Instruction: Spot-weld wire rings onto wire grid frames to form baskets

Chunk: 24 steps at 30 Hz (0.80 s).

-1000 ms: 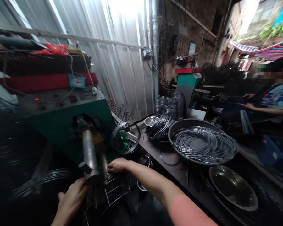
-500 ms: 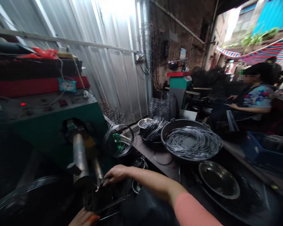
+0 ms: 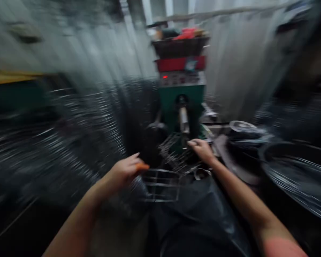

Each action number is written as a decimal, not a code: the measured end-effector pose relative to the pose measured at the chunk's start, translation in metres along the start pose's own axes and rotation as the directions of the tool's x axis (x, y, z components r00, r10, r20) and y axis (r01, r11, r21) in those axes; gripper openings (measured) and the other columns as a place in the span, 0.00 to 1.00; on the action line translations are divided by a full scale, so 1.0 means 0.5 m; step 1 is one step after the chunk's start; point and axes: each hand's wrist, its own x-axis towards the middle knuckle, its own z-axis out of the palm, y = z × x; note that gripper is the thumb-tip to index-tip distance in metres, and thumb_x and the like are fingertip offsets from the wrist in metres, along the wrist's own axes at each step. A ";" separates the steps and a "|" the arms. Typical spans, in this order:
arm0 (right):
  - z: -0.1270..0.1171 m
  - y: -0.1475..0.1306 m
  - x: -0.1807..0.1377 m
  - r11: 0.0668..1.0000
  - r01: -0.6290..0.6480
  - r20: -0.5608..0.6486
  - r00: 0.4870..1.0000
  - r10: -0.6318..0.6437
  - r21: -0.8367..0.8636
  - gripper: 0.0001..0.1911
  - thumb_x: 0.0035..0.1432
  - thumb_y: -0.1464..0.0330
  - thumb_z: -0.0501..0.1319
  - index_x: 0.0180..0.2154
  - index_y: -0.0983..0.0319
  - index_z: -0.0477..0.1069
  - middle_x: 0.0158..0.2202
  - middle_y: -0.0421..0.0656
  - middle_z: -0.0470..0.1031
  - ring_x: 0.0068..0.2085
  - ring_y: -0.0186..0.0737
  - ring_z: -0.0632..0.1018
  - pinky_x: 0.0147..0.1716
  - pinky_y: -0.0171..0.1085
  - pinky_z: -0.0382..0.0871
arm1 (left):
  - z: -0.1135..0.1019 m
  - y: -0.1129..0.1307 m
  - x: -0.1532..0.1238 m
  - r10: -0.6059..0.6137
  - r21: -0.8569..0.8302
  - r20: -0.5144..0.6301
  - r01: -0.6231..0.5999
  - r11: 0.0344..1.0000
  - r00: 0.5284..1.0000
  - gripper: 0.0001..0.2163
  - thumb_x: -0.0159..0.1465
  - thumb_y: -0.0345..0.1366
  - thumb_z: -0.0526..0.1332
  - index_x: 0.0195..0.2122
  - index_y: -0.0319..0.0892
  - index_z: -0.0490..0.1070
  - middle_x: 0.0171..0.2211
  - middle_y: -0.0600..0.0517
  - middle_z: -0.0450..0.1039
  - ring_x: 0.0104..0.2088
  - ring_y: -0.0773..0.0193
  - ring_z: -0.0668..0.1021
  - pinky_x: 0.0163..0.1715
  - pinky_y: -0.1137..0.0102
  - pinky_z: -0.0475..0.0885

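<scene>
Wire frame (image 3: pixel 162 185), squarish, of bare metal rods, sits just above the person's dark apron (image 3: pixel 198 217), between the two hands. A 2nd wire frame (image 3: pixel 175 154) lies behind it, the two apparently touching, though blur makes that hard to confirm.

L hand (image 3: pixel 124 172): fingers half curled, just left of the front frame, w/ an orange bit (image 3: pixel 142 166) at the fingertips; too blurred to tell if it's grasping anything. R hand (image 3: pixel 202 150): fingers curled down at the far right corner of the rear frame; touching it or gripping it, can't tell.

Beyond the frames stands a green wire machine (image 3: pixel 180 110) w/ a steel cylinder (image 3: pixel 183 119) and a red indicator light (image 3: pixel 164 76). To the right, a black pan (image 3: pixel 291 171) holds wire coils (image 3: pixel 296 182), near a small metal bowl (image 3: pixel 242 125).
</scene>
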 end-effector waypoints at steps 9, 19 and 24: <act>0.016 0.042 -0.002 0.983 -0.063 0.099 0.992 0.080 -0.170 0.22 0.46 0.53 0.55 0.32 0.63 0.76 0.31 0.50 0.77 0.34 0.48 0.76 0.29 0.39 0.63 | -0.134 -0.078 -0.070 -0.077 0.043 -0.241 0.090 0.995 0.967 0.09 0.61 0.34 0.57 0.40 0.39 0.72 0.38 0.54 0.75 0.38 0.68 0.75 0.44 0.72 0.68; 0.010 0.066 -0.047 0.988 -0.152 0.096 0.984 0.151 0.010 0.20 0.39 0.51 0.58 0.27 0.57 0.77 0.27 0.47 0.78 0.30 0.50 0.77 0.26 0.40 0.67 | -0.090 -0.161 -0.036 -0.316 0.280 -0.505 0.499 0.820 0.803 0.14 0.66 0.27 0.46 0.40 0.30 0.70 0.41 0.43 0.70 0.47 0.61 0.70 0.52 0.63 0.58; 0.035 0.070 -0.080 0.988 -0.150 0.150 0.978 0.144 0.031 0.22 0.40 0.50 0.57 0.28 0.59 0.76 0.27 0.45 0.78 0.31 0.49 0.78 0.27 0.38 0.69 | 0.128 -0.200 0.037 -0.435 0.277 -0.356 0.538 0.796 0.827 0.10 0.62 0.24 0.52 0.32 0.33 0.73 0.33 0.40 0.74 0.40 0.57 0.75 0.49 0.58 0.61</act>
